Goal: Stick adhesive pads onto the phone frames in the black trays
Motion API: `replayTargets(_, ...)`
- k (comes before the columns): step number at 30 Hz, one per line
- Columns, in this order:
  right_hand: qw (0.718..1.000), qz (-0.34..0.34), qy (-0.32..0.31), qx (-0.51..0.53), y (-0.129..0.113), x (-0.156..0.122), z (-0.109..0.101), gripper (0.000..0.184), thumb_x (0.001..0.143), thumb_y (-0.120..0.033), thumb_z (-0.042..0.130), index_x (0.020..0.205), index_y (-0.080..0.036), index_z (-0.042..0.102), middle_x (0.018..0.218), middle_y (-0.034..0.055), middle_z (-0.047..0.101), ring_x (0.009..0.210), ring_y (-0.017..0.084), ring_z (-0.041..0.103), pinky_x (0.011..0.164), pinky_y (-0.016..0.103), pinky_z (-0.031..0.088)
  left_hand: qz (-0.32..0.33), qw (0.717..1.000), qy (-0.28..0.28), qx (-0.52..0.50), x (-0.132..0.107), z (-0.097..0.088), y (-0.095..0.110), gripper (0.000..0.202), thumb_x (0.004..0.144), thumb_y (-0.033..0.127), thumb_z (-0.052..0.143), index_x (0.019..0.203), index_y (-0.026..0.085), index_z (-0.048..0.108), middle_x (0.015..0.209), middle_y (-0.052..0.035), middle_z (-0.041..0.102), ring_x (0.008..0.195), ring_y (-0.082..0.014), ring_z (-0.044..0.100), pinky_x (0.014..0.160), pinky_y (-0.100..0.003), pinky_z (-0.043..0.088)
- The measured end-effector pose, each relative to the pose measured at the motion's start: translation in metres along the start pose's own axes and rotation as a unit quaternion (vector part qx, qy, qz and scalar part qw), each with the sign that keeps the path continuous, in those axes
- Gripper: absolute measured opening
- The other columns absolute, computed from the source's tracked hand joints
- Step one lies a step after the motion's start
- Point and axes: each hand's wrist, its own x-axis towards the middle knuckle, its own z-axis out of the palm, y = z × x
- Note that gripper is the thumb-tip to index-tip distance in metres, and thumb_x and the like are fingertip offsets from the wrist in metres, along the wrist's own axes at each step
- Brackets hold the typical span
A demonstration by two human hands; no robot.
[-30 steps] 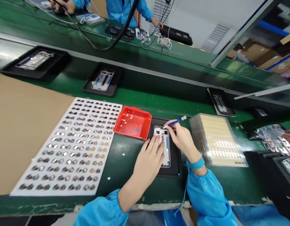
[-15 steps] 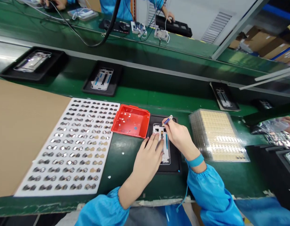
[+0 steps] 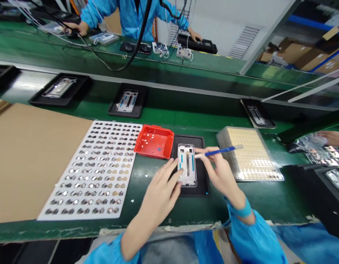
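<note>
On the black tray (image 3: 203, 185), my left hand (image 3: 161, 190), grip apart, steadies the phone frame (image 3: 187, 165); my right hand (image 3: 221, 176), clamped on a blue-handled tool (image 3: 219, 151), hovers clear, fitting seemingly done.

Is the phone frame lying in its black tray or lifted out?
In the tray: the phone frame lies flat inside the black tray, with the left hand touching its edge.

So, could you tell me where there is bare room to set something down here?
Bare green mat lies between the white parts sheet and the black tray, in front of the red bin, and right of the tray, before the yellow sheet stack. The brown cardboard is bare. Crowded: the tray, under left hand and right hand holding a blue tool.
</note>
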Motion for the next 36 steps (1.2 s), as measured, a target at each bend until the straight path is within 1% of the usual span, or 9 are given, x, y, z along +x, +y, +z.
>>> replayTargets(3, 0.992, 0.021, -0.105, 0.068, -0.038, -0.049, 0.005, 0.012, 0.116, -0.024, 0.051, 0.119, -0.028, 0.063, 0.112, 0.0041, 0.081, 0.104, 0.019, 0.082, 0.091, 0.027, 0.066, -0.036, 0.999, 0.005, 0.005, -0.013, -0.049, -0.013, 0.028, 0.112, 0.018, 0.050, 0.137, 0.020, 0.063, 0.150, -0.0088, 0.069, 0.151, -0.0247, 0.055, 0.122, -0.041, 0.049)
replayTargets(6, 0.982, 0.018, -0.180, 0.053, -0.049, -0.086, 0.027, 0.019, 0.120, -0.030, 0.044, 0.127, -0.027, 0.061, 0.116, 0.0054, 0.082, 0.103, 0.022, 0.083, 0.088, 0.030, 0.067, -0.027, 0.996, 0.002, 0.084, -0.004, -0.076, -0.036, 0.025, 0.112, 0.021, 0.051, 0.133, 0.017, 0.065, 0.141, -0.0131, 0.072, 0.143, -0.0311, 0.060, 0.116, -0.046, 0.051)
replayTargets(10, 0.992, 0.001, -0.129, 0.007, -0.032, -0.098, 0.053, 0.022, 0.121, -0.031, 0.038, 0.125, -0.025, 0.059, 0.117, 0.0078, 0.081, 0.104, 0.026, 0.082, 0.088, 0.035, 0.067, 0.080, 0.979, -0.036, 0.186, 0.023, -0.065, -0.072, 0.031, 0.111, 0.020, 0.050, 0.137, 0.012, 0.064, 0.138, -0.0176, 0.072, 0.133, -0.0349, 0.065, 0.106, -0.049, 0.055)
replayTargets(15, 0.997, -0.007, -0.078, -0.005, -0.017, -0.090, 0.055, 0.019, 0.119, -0.028, 0.042, 0.120, -0.026, 0.060, 0.109, 0.0076, 0.080, 0.099, 0.025, 0.082, 0.085, 0.035, 0.067, 0.170, 0.954, -0.085, 0.234, 0.034, -0.041, -0.103, 0.030, 0.105, 0.007, 0.044, 0.109, 0.016, 0.073, 0.095, -0.0082, 0.075, 0.088, -0.0259, 0.070, 0.100, -0.045, 0.057)
replayTargets(23, 0.998, -0.001, -0.018, -0.056, 0.000, -0.080, 0.053, 0.016, 0.117, -0.026, 0.046, 0.124, -0.026, 0.061, 0.116, 0.0109, 0.080, 0.107, 0.028, 0.081, 0.093, 0.040, 0.069, 0.171, 0.962, -0.080, 0.196, 0.023, -0.045, -0.092, 0.036, 0.095, -0.002, 0.044, 0.109, 0.018, 0.071, 0.098, -0.0087, 0.074, 0.088, -0.0265, 0.069, 0.086, -0.040, 0.056)
replayTargets(27, 0.999, 0.003, -0.006, -0.051, 0.009, -0.064, 0.049, 0.016, 0.117, -0.027, 0.047, 0.125, -0.027, 0.061, 0.120, 0.0097, 0.079, 0.109, 0.027, 0.080, 0.094, 0.041, 0.069, 0.186, 0.965, -0.079, 0.165, 0.017, -0.048, -0.080, 0.035, 0.103, 0.004, 0.040, 0.114, 0.017, 0.071, 0.099, -0.0071, 0.075, 0.090, -0.0244, 0.070, 0.091, -0.038, 0.056)
replayTargets(32, 0.999, 0.021, 0.003, -0.031, 0.023, -0.039, 0.043, 0.017, 0.116, -0.032, 0.049, 0.121, -0.026, 0.063, 0.114, 0.0098, 0.079, 0.106, 0.028, 0.080, 0.093, 0.041, 0.069, 0.107, 0.988, -0.066, 0.093, 0.042, -0.065, -0.102, 0.034, 0.113, 0.036, 0.047, 0.135, 0.022, 0.069, 0.134, -0.0117, 0.074, 0.126, -0.0296, 0.067, 0.106, -0.044, 0.057)
replayTargets(34, 0.999, 0.026, 0.005, -0.023, 0.027, -0.030, 0.042, 0.017, 0.115, -0.032, 0.050, 0.121, -0.026, 0.065, 0.113, 0.0094, 0.079, 0.106, 0.027, 0.079, 0.094, 0.041, 0.068, 0.010, 0.995, -0.049, 0.088, 0.073, -0.071, -0.135, 0.038, 0.112, 0.039, 0.045, 0.132, 0.022, 0.072, 0.134, -0.0121, 0.074, 0.127, -0.0309, 0.067, 0.113, -0.048, 0.056)
replayTargets(36, 0.999, 0.027, 0.011, -0.014, 0.031, -0.024, 0.042, 0.016, 0.114, -0.032, 0.052, 0.119, -0.026, 0.065, 0.113, 0.0085, 0.079, 0.105, 0.027, 0.080, 0.094, 0.040, 0.068, -0.155, 0.978, -0.069, 0.119, 0.110, -0.073, -0.177, 0.042, 0.107, 0.040, 0.046, 0.132, 0.018, 0.072, 0.137, -0.0168, 0.071, 0.133, -0.0358, 0.064, 0.119, -0.052, 0.052)
